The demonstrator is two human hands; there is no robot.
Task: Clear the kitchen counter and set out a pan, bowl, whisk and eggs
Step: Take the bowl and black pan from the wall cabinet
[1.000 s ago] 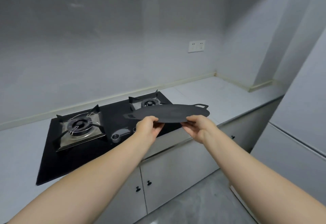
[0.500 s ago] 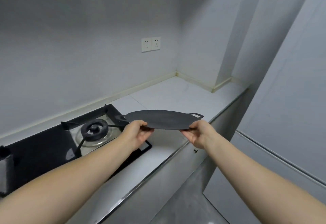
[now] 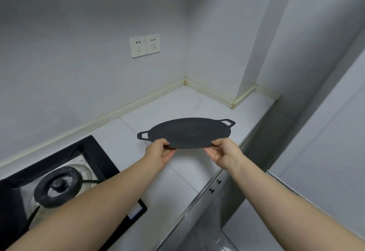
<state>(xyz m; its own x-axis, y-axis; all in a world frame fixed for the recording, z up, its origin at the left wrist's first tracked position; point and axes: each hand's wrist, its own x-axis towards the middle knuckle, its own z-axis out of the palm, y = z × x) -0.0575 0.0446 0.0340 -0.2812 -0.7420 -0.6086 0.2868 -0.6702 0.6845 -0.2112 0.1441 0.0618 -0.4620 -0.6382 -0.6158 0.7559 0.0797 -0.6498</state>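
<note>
Left hand [image 3: 161, 152] pinches the near rim of the pan [image 3: 189, 132], thumb on top and fingers curled under. Right hand [image 3: 223, 153] grips the same near rim further along, in the same way. Neither hand is on a loop handle.

Pan: flat, dark, round, held roughly level. It appears to be clear of the tabletop [image 3: 197, 100], not resting on it.

Axis: one loop handle [image 3: 143, 135] sticks out beyond the left hand's outer side. The other loop handle [image 3: 228, 122] lies past the right hand and further off. The handle-to-handle line therefore runs crosswise in front of both hands, slightly skewed, with the right end farther away.

Key relation: the whole pan extends away from the hands, and bare tabletop lies ahead of and below them. The stove [image 3: 94, 152] sits off to the left hand's outer side, and its burner [image 3: 58, 183] is beside the left forearm. The two hands share the load about evenly, and neither is nearer.

Judgement: the step in hand is setting out the pan. A lowering move goes forward and down. Because the fingers are under the near rim, the far edge should touch first, and then the fingers can slide out. Bowl, whisk and eggs are not in view.
</note>
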